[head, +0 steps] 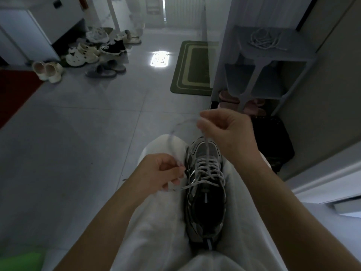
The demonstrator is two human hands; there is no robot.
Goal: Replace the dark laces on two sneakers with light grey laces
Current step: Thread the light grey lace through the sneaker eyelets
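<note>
Head view: grey-black sneaker lies on person's lap, frame centre, toe toward 12 o'clock, w/ light grey lace threaded thru eyelets. At its 9 o'clock, left hand, fingers pinching one lace end. Above toe, right hand raised, fingers pinching other end. Shoe rack at 1 o'clock; green mat at 12.
</note>
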